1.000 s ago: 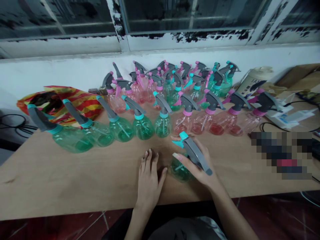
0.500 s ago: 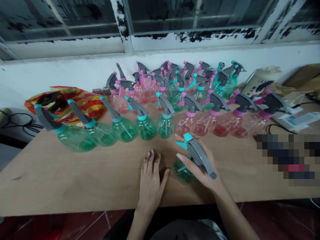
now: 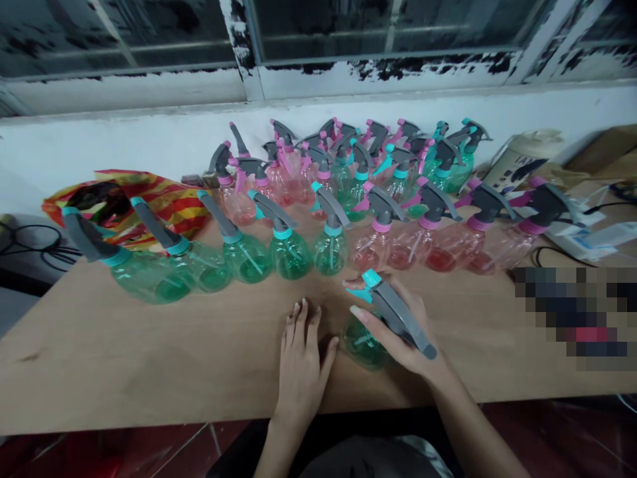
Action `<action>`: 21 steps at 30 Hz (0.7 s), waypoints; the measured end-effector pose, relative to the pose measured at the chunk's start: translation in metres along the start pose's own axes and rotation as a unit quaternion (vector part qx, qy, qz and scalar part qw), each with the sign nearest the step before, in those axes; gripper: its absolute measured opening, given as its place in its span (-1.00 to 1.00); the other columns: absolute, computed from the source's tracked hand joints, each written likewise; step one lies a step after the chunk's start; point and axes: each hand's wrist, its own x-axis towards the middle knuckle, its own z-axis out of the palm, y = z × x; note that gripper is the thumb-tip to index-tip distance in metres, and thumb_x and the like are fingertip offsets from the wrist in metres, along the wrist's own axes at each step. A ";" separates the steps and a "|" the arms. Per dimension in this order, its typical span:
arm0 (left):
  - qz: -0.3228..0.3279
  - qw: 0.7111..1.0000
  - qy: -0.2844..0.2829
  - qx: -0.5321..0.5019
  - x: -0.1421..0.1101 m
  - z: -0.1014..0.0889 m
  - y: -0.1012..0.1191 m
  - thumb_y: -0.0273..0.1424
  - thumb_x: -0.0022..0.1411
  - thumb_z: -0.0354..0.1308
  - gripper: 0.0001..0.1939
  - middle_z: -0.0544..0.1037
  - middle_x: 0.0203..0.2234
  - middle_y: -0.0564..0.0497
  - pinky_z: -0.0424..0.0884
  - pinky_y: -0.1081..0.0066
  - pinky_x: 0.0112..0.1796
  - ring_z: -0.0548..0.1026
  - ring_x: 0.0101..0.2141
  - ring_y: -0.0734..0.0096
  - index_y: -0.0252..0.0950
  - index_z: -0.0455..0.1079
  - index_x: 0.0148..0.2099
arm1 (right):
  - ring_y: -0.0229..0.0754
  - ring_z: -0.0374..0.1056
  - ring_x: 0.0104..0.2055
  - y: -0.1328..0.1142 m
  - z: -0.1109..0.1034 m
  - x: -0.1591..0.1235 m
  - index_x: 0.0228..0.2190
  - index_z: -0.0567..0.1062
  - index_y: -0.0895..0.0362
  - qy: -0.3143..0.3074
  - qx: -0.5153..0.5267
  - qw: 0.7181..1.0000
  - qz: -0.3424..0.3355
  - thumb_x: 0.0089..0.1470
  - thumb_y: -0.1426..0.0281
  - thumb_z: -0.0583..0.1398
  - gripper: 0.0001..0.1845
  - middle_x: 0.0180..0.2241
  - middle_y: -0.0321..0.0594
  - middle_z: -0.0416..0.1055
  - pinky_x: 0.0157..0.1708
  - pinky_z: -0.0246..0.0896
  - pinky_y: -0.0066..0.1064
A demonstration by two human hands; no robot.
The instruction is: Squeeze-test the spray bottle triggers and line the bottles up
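Observation:
A green spray bottle [image 3: 365, 342] with a grey and teal trigger head stands on the wooden table [image 3: 149, 372] near its front edge. My right hand [image 3: 398, 332] is wrapped round its neck, thumb on the near side, the other fingers mostly hidden behind the head. To the left of that bottle, my left hand [image 3: 302, 358] lies flat on the tabletop with fingers stretched out, holding nothing. Beyond both hands runs a row of spray bottles: several green ones [image 3: 292, 255] on the left and several pink ones [image 3: 371, 251] on the right.
More pink and green spray bottles [image 3: 323, 176] crowd together against the wall. A red and yellow striped bag [image 3: 172, 206] lies at the back left. At the back right are a pale cylindrical container [image 3: 520, 162], a white device [image 3: 587, 239] and cables. A pixelated patch covers the right side.
The head of the held spray bottle has tipped very slightly toward the lower right with my right hand. My left hand stays in place.

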 end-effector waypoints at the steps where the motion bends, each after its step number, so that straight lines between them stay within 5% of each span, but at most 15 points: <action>1: 0.001 1.000 -0.001 -0.001 0.000 0.000 0.000 -0.28 0.41 -0.03 -0.48 0.21 0.28 -0.31 0.21 -0.08 0.17 0.16 0.28 -0.01 -0.34 0.05 0.33 | -0.13 0.50 -0.12 -0.001 0.000 0.001 -0.16 0.46 0.01 0.002 -0.003 1.000 -0.007 0.11 0.36 0.27 -0.78 -0.22 -0.26 0.54 -0.13 0.38 -0.32; 7: -0.001 1.000 0.000 0.000 -0.001 0.000 0.000 -0.26 0.41 -0.02 -0.47 0.22 0.28 -0.32 0.22 -0.07 0.17 0.17 0.28 0.00 -0.34 0.05 0.33 | -0.19 0.53 -0.34 -0.003 0.002 0.001 -0.31 0.48 0.03 0.017 -0.005 1.000 0.021 0.11 0.31 0.27 -0.91 -0.39 -0.32 0.55 -0.36 0.39 -0.39; 14: 0.003 1.000 0.001 0.004 0.000 0.001 0.000 -0.28 0.41 -0.02 -0.52 0.22 0.27 -0.32 0.22 -0.07 0.17 0.16 0.28 -0.01 -0.36 0.14 0.28 | -0.01 0.46 0.01 -0.001 0.000 -0.002 -0.05 0.47 -0.01 -0.014 0.011 1.000 0.016 0.10 0.29 0.26 -0.65 -0.14 -0.17 0.55 -0.04 0.37 -0.18; 21: 0.004 1.000 -0.003 0.000 0.000 -0.001 0.001 -0.27 0.41 -0.03 -0.51 0.22 0.28 -0.31 0.23 -0.05 0.16 0.15 0.28 -0.01 -0.36 0.12 0.29 | 0.02 0.40 0.08 0.001 -0.001 -0.005 -0.01 0.44 -0.02 -0.013 0.003 1.000 0.020 0.11 0.31 0.26 -0.62 -0.07 -0.17 0.51 0.03 0.32 -0.14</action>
